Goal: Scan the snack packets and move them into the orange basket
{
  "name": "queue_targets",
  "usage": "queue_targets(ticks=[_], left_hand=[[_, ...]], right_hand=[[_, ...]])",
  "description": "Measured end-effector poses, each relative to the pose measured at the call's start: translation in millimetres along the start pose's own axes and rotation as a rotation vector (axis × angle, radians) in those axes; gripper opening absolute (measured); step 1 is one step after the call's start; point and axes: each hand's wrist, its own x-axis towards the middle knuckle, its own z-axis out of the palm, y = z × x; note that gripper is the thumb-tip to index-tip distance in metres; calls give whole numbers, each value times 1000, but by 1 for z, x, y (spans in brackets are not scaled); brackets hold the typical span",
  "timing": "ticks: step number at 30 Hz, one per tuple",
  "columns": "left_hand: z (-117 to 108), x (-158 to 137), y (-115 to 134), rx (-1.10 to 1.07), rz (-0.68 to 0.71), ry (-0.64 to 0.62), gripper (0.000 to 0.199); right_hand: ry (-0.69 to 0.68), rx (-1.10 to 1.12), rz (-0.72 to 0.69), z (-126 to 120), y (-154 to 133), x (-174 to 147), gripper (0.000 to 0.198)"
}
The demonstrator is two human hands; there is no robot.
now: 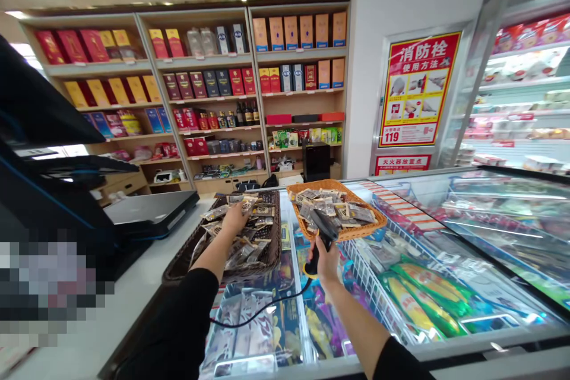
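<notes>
Looking through the head camera from afar, I am holding a black scanner (326,225) in my right hand (327,258), its fingers closed around the handle. The scanner is showing in front of the orange basket (377,221), where small wrapped packets (324,205) are lying. My left hand (237,217) is touching other packets (243,252) inside the dark brown basket (276,228), just beside; whether it is gripping any, I cannot tell.
</notes>
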Motion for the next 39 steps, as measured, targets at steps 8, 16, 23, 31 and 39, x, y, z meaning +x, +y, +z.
queue_targets(ticks=[8, 16, 23, 31, 39], left_hand=[[5, -1, 2, -82, -92, -28, 34], [-6, -22, 50, -1113, -275, 171, 35], [18, -42, 71, -1568, -501, -31, 27], [5, -54, 67, -1602, -311, -85, 42], [16, -55, 81, -1630, -214, -67, 47]], right_hand=[[-57, -40, -6, -1, 1, 1, 39], [-71, -106, -38, -2, -3, -2, 37], [-309, -312, -29, -10, -25, -14, 31], [-406, -505, -63, -8, -31, -20, 23], [-427, -601, -54, -6, -32, -28, 23]])
